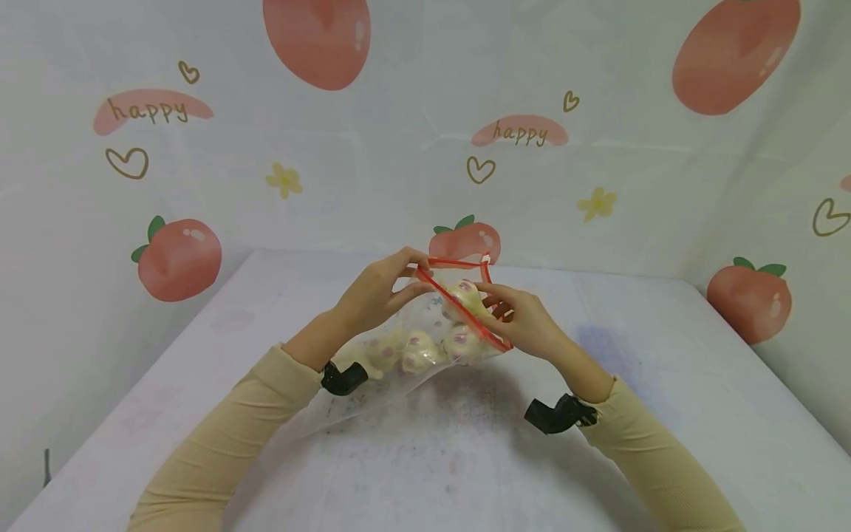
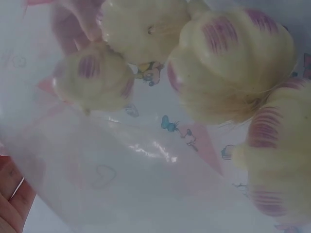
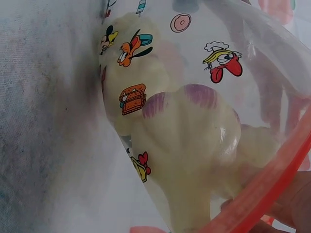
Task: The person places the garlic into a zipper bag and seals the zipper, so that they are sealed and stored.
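A clear zip bag (image 1: 405,314) with a red-edged mouth and cartoon prints slants across the table, its mouth spread wide. My left hand (image 1: 379,295) grips the red rim at the upper left, thumb and fingers pinching it. My right hand (image 1: 525,318) reaches into the mouth from the right and holds a garlic bulb (image 1: 465,295), cream with purple streaks. Lower in the bag lie several more garlic bulbs (image 1: 419,353), seen through the plastic. In the left wrist view, large garlic bulbs (image 2: 233,58) fill the upper right. Red rim (image 3: 272,179) crosses the right wrist view before the right fingers (image 3: 294,204).
The bag rests on a table with a pale, stained cloth (image 1: 425,473). A white backdrop (image 1: 399,162) printed with red fruit, hearts and flowers stands behind and at the sides. Black wrist mounts (image 1: 555,414) sit on both forearms.
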`<state>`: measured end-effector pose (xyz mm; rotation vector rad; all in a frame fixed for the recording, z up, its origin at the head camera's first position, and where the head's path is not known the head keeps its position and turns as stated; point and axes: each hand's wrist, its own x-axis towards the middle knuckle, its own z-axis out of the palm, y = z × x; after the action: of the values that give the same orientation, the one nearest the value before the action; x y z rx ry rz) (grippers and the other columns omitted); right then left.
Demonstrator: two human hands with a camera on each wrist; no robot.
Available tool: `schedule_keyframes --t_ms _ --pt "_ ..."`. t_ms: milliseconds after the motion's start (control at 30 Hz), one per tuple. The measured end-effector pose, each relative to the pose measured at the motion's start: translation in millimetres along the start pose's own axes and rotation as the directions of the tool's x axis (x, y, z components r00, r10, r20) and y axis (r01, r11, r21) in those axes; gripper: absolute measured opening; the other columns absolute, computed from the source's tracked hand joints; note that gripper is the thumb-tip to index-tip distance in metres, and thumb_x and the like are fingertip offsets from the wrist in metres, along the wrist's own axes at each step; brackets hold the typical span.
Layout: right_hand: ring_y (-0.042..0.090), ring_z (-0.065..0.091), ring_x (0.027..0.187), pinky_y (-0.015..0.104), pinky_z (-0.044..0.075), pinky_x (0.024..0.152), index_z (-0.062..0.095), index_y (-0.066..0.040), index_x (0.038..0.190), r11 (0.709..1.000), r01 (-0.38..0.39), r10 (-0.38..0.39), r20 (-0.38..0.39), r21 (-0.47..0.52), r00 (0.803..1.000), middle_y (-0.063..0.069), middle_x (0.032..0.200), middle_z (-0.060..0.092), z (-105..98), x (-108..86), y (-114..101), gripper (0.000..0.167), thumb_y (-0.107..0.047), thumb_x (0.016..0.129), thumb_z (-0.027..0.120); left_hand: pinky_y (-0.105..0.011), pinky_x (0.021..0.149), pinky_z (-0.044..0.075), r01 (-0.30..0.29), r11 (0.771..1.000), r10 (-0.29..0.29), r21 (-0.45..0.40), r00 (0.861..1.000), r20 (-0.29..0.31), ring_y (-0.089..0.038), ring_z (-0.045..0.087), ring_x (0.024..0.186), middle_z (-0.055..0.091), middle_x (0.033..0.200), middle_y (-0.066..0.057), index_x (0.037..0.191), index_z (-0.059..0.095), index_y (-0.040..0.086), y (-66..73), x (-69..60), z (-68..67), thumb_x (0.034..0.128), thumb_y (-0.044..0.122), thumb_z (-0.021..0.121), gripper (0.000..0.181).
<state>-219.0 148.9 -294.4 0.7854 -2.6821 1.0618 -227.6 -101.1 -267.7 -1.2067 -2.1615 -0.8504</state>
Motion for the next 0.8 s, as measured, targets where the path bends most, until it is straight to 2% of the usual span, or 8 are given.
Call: schedule_keyframes --t_ms 133,367,633,800 --pt "0.021 0.062 0.075 0.028 0.053 0.067 0.055 -0.002 0.127 1.0 0.023 -0.023 -0.009 -0.016 1.0 0.018 0.094 0.067 1.3 0.8 -2.0 0.045 -0.003 0.083 0.066 -0.037 0.084 0.055 -0.019 1.0 0.019 -0.004 1.0 -0.005 -0.028 0.069 0.095 0.063 0.099 -0.012 0.105 0.049 0.001 -0.8 1.2 -0.1 0.0828 0.012 0.068 0.031" --pt "0.017 0.059 0.069 0.021 0.048 0.057 0.055 -0.004 0.129 0.999 0.012 -0.012 0.013 -0.036 1.0 0.017 0.092 0.069 2.0 1.7 -4.9 0.047 -0.001 0.084 0.065 -0.036 0.085 0.055 -0.035 0.999 0.035 -0.002 0.999 -0.008 -0.028 0.069 0.094 0.063 0.096 -0.011 0.104 0.049 0.001 -1.8 3.0 -0.2 0.0828 0.012 0.068 0.031" --pt "0.017 0.057 0.07 0.021 0.047 0.058 0.054 -0.004 0.13 0.998 0.002 0.0 0.036 -0.056 0.999 0.017 0.092 0.066 2.5 2.7 -7.1 0.051 0.005 0.081 0.064 -0.036 0.082 0.056 -0.026 1.0 0.026 0.007 1.0 -0.017 -0.029 0.069 0.094 0.063 0.096 -0.011 0.104 0.049 0.001 -3.0 3.1 -0.1 0.085 0.016 0.066 0.03" --pt "0.017 0.056 0.071 0.021 0.046 0.057 0.052 -0.003 0.131 0.998 0.009 -0.006 0.055 -0.063 0.998 0.018 0.094 0.064 2.8 2.9 -8.0 0.054 0.009 0.079 0.063 -0.036 0.083 0.055 -0.029 0.999 0.03 0.018 0.999 -0.025 -0.028 0.069 0.093 0.063 0.095 -0.011 0.103 0.049 0.001 -3.2 3.7 -0.2 0.0835 0.014 0.068 0.03"
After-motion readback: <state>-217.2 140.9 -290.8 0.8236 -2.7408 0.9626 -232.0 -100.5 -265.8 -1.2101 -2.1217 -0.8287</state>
